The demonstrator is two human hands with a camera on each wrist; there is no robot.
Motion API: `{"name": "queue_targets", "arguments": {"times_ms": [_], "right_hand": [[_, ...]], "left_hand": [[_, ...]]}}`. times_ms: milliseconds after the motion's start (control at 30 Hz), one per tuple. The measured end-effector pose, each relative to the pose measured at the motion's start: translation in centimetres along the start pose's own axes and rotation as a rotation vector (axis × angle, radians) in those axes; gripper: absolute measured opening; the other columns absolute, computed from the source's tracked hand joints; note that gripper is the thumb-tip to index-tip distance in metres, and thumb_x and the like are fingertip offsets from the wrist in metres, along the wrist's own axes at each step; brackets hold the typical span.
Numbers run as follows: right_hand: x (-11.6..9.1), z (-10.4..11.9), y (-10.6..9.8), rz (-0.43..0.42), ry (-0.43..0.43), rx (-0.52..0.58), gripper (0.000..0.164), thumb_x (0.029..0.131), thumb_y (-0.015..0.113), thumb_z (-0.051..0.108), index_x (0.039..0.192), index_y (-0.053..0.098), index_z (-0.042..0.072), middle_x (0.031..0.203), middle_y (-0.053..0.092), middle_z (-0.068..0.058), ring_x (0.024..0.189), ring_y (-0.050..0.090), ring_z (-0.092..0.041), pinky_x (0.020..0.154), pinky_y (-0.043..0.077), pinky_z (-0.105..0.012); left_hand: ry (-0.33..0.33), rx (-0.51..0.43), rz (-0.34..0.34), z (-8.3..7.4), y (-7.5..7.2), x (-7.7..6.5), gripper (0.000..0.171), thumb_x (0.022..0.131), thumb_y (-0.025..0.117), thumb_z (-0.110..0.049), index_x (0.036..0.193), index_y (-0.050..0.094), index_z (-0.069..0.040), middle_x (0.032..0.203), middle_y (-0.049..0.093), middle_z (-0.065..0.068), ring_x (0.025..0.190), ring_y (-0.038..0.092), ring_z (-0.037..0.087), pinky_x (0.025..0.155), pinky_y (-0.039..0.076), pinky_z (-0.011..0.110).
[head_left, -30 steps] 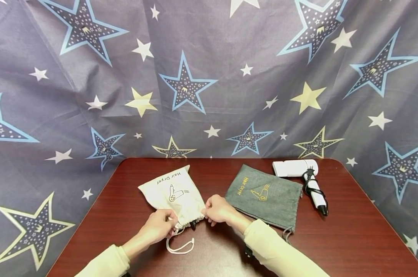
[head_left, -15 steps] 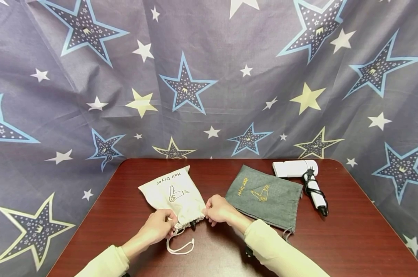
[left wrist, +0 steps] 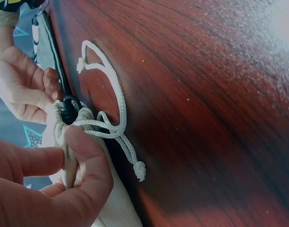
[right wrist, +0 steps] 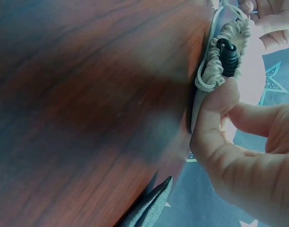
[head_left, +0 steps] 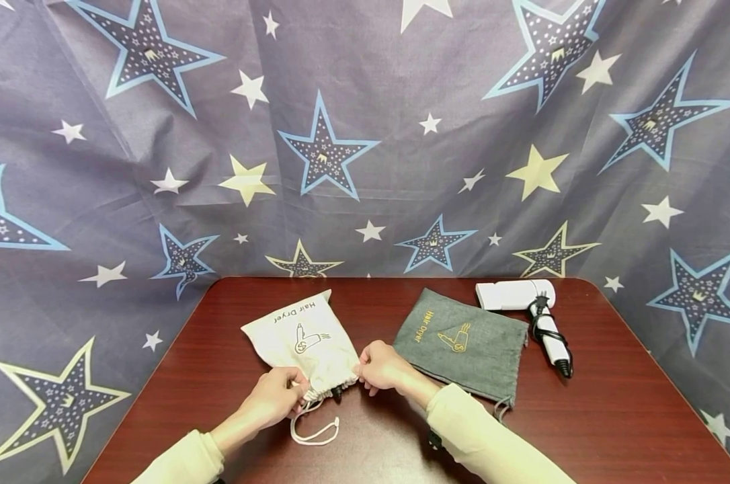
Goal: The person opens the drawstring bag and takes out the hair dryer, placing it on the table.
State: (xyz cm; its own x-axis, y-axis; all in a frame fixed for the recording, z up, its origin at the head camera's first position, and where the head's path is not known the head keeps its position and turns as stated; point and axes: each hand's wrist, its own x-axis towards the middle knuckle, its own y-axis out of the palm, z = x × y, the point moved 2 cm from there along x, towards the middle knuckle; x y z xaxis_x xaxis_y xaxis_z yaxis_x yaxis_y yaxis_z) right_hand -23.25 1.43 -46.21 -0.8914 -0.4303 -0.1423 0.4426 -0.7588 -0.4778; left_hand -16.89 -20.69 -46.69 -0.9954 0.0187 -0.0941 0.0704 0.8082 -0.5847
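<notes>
A cream drawstring bag [head_left: 313,336] printed "Hair Dryer" lies on the left half of the table, its gathered mouth towards me. My left hand [head_left: 277,395] pinches the left edge of that mouth between thumb and fingers. At the mouth's right edge my right hand [head_left: 382,366] pinches the cloth. Between the hands a black ribbed cord end [right wrist: 228,57] pokes out of the opening; whatever else is inside is hidden. A white drawstring cord [left wrist: 117,94] with knotted ends hangs from the mouth onto the table.
A grey drawstring bag [head_left: 462,349], also printed "Hair Dryer", lies flat right of my right hand. Beyond it, at the back right, rests a white hair dryer [head_left: 510,294] with its black cord wound round the handle. Star-patterned cloth [head_left: 365,168] hangs behind the table [head_left: 619,417].
</notes>
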Motion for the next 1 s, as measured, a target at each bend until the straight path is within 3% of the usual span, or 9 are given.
{"name": "queue_targets", "arguments": {"times_ms": [367, 667, 1000], "right_hand": [[-0.06, -0.09, -0.08, 0.000, 0.006, 0.003, 0.030, 0.099, 0.068, 0.002, 0.070, 0.061, 0.002, 0.062, 0.063, -0.008, 0.045, 0.059, -0.012, 0.056, 0.061, -0.042], [0.00, 0.07, -0.41, 0.004, 0.002, 0.004, 0.026, 0.098, 0.068, -0.001, 0.073, 0.063, -0.004, 0.060, 0.059, -0.007, 0.047, 0.061, -0.014, 0.056, 0.061, -0.041], [0.00, -0.11, -0.42, 0.002, 0.010, 0.001, 0.026, 0.099, 0.068, 0.001, 0.074, 0.063, -0.003, 0.060, 0.059, -0.006, 0.047, 0.061, -0.015, 0.057, 0.061, -0.041]], "left_hand": [[0.010, 0.001, 0.019, 0.15, -0.15, -0.04, 0.016, 0.096, 0.065, 0.000, 0.081, 0.066, -0.005, 0.066, 0.062, 0.004, 0.055, 0.063, 0.014, 0.053, 0.056, 0.031], [0.024, 0.012, 0.014, 0.00, -0.32, -0.03, 0.016, 0.096, 0.065, 0.000, 0.082, 0.066, -0.005, 0.066, 0.061, 0.004, 0.055, 0.063, 0.016, 0.053, 0.055, 0.031], [0.020, 0.006, 0.015, 0.01, -0.35, -0.17, 0.016, 0.096, 0.065, 0.001, 0.081, 0.065, -0.005, 0.066, 0.061, 0.004, 0.054, 0.063, 0.015, 0.053, 0.056, 0.032]]}}
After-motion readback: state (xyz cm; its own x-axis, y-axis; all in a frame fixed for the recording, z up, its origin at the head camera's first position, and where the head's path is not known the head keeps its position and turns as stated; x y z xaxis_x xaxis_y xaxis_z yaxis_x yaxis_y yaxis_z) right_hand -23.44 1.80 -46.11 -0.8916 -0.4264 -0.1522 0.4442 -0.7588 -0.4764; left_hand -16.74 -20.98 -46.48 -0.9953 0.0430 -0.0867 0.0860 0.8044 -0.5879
